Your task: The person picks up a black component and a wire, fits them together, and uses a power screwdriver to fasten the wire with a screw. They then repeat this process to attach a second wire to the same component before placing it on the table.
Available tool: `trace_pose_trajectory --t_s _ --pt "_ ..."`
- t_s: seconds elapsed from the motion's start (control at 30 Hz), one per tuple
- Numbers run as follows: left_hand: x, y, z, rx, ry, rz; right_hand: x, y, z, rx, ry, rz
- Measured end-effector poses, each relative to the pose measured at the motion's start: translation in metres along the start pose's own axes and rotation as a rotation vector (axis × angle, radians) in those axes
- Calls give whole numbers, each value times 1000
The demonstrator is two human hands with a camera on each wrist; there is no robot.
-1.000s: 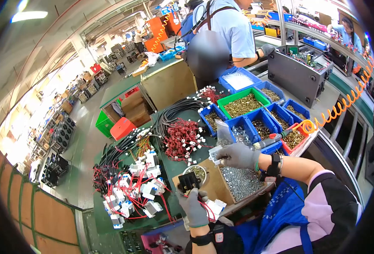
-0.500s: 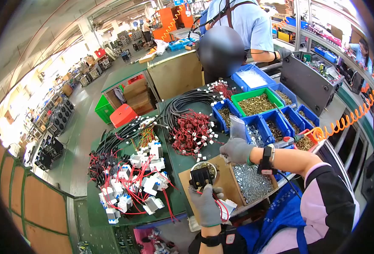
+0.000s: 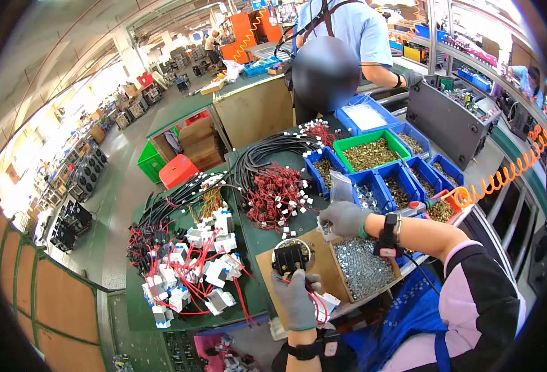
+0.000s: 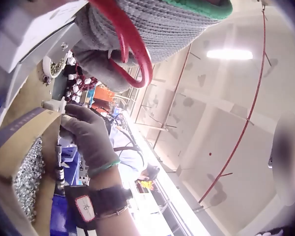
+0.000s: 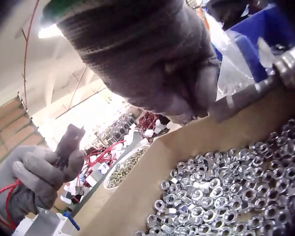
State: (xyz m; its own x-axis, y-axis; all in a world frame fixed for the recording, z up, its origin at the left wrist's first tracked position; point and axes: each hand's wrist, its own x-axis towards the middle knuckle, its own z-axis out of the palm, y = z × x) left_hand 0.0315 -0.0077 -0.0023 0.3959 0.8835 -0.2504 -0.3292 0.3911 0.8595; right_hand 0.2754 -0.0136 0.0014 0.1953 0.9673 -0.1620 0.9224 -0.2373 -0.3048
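My gloved left hand [image 3: 295, 301] holds a black block [image 3: 290, 257] with slots, raised in front of a round white bowl [image 3: 311, 253] of small brass-coloured parts. Red wires [image 4: 143, 64] loop past that hand, and a white box with blue ends [image 3: 328, 304] hangs beside it. The gloved right hand [image 3: 346, 219] is over the far edge of a cardboard box of metal nuts [image 3: 365, 270]. Between its thumb and fingers it pinches a small whitish translucent piece [image 4: 54, 104], mostly hidden by the glove in the head view.
White boxes with red wires [image 3: 189, 266] and red-black wire bundles [image 3: 276, 195] cover the bench's left. Blue bins [image 3: 372, 186] and a green bin [image 3: 372, 149] of hardware stand behind. A power screwdriver [image 3: 419, 208] on an orange coiled hose lies right. Another person handles a grey chassis [image 3: 444, 121].
The head view has shifted. My right hand has drawn slightly toward the far edge of the nut box, turning the whitish piece. The left hand has brought the black block over the bowl.
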Motion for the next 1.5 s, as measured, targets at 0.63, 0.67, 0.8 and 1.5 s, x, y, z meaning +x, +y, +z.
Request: trace_pose_trajectory --t_s 0.63,0.67,0.8,1.5 --pt "0 3 11 113 -113 -10 -45 -39 -23 1281 64 19" --pt "1 3 13 126 -101 -6 -50 -49 -19 1140 134 -67" --pt "0 0 15 93 -102 33 -60 -76 -5 603 400 -327" --pt "1 -2 13 67 -64 41 -73 -77 16 442 389 -434"
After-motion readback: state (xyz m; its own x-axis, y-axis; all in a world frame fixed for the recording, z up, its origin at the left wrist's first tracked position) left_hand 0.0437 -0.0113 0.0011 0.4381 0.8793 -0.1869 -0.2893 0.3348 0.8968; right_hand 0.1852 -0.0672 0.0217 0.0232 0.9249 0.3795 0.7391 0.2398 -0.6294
